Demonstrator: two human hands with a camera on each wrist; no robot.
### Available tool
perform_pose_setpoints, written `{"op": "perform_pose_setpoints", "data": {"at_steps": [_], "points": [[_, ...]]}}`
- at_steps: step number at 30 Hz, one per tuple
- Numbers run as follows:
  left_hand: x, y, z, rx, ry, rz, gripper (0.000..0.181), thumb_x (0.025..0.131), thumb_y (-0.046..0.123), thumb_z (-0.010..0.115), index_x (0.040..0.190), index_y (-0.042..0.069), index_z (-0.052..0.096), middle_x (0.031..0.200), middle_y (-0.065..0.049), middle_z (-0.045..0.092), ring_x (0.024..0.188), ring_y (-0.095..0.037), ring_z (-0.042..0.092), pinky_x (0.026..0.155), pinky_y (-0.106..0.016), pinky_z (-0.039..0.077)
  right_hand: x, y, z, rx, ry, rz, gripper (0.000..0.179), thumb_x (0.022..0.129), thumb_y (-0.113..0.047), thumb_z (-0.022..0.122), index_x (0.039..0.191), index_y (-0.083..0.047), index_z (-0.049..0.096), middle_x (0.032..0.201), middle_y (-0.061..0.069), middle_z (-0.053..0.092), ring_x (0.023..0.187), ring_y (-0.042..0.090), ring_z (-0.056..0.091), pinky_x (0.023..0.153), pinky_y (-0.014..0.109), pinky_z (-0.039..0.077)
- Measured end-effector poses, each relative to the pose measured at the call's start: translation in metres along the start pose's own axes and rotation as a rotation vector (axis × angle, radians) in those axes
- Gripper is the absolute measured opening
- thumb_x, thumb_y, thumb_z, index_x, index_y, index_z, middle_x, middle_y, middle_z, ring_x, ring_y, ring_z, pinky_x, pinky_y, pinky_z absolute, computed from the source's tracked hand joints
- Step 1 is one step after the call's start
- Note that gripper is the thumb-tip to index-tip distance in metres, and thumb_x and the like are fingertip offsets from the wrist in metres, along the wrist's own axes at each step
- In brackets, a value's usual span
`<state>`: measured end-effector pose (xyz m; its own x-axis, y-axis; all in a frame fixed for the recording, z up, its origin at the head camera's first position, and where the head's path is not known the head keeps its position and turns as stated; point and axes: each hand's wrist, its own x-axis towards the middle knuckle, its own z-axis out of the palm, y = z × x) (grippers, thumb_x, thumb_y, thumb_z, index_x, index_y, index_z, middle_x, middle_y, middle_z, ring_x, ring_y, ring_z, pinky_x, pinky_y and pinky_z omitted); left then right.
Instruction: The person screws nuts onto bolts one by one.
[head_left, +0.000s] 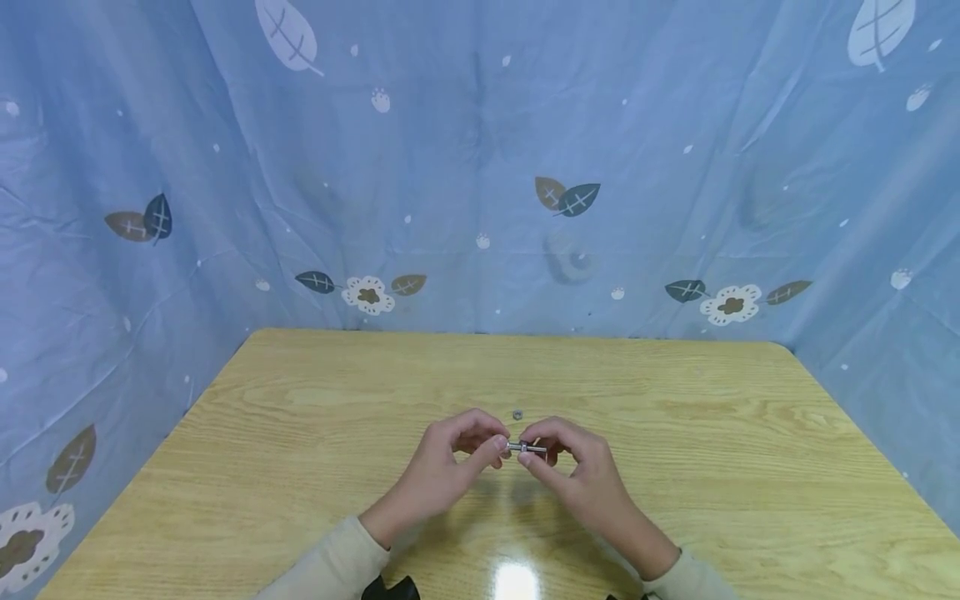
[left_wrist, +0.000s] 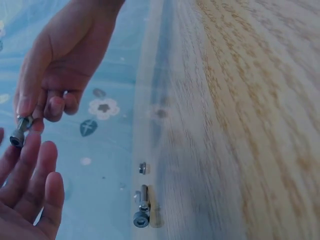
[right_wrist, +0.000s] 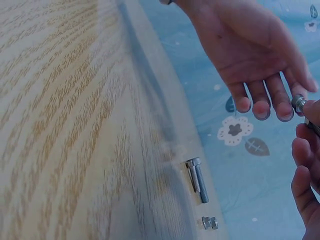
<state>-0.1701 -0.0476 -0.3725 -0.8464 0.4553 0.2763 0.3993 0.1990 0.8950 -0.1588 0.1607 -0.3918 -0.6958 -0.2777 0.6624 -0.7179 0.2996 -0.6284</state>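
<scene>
A silver socket-head bolt (head_left: 537, 449) is held nearly level between both hands above the table. My left hand (head_left: 446, 467) comes from the left, with thumb and fingertips at the head end; the socket in the bolt head (left_wrist: 17, 138) shows in the left wrist view. Opposite it, my right hand (head_left: 581, 467) pinches a nut (head_left: 523, 447) on the shank between thumb and index finger. The threaded end sticks out towards the right palm. In the right wrist view the right fingers partly cover the shank.
A loose nut (head_left: 517, 414) lies on the wooden table (head_left: 337, 375) just beyond the hands. Both wrist views show another bolt (right_wrist: 198, 180) lying near it; the head view does not show this bolt. A blue patterned cloth (head_left: 450, 167) hangs around the table's back and sides.
</scene>
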Motion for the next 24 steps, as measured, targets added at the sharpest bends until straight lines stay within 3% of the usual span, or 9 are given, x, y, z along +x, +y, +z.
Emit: {"op": "perform_pose_setpoints", "data": {"at_steps": [7,13,18,24], "points": [[-0.0024,0.0006,-0.0005,0.016,0.014,0.018,0.014,0.095,0.029,0.062,0.108,0.023,0.064,0.107,-0.001,0.068,0.087,-0.013,0.066,0.079,-0.029,0.054,-0.0018,0.0019,0.0023,-0.015,0.001,-0.005,0.018,0.085,-0.002,0.071,0.099,-0.012,0.067,0.089,0.000,0.070,0.069,0.005,0.056,0.061,0.021,0.050],[-0.0019,-0.0012,-0.0004,0.021,0.008,0.026,0.018,0.097,0.031,0.059,0.106,0.016,0.065,0.094,-0.004,0.071,0.079,-0.014,0.067,0.074,-0.029,0.055,-0.0010,0.0022,0.0024,-0.009,0.006,-0.009,0.019,0.084,-0.002,0.072,0.099,-0.013,0.067,0.089,0.000,0.070,0.071,0.005,0.057,0.061,0.021,0.050],[-0.0016,0.0000,0.0000,0.003,0.010,0.056,0.016,0.096,0.027,0.061,0.111,0.021,0.062,0.107,0.000,0.067,0.088,-0.013,0.066,0.079,-0.030,0.054,0.0002,0.0009,0.0017,-0.016,0.007,0.005,0.018,0.084,-0.002,0.072,0.099,-0.011,0.067,0.091,0.000,0.070,0.071,0.004,0.057,0.061,0.020,0.050],[-0.0009,-0.0003,0.0008,0.020,0.020,0.045,0.013,0.098,0.028,0.059,0.106,0.021,0.065,0.093,-0.002,0.070,0.079,-0.016,0.066,0.075,-0.030,0.055,-0.0006,-0.0011,0.0010,-0.018,-0.001,0.024,0.020,0.085,-0.002,0.072,0.100,-0.013,0.066,0.092,0.000,0.070,0.073,0.004,0.058,0.062,0.020,0.049]]}}
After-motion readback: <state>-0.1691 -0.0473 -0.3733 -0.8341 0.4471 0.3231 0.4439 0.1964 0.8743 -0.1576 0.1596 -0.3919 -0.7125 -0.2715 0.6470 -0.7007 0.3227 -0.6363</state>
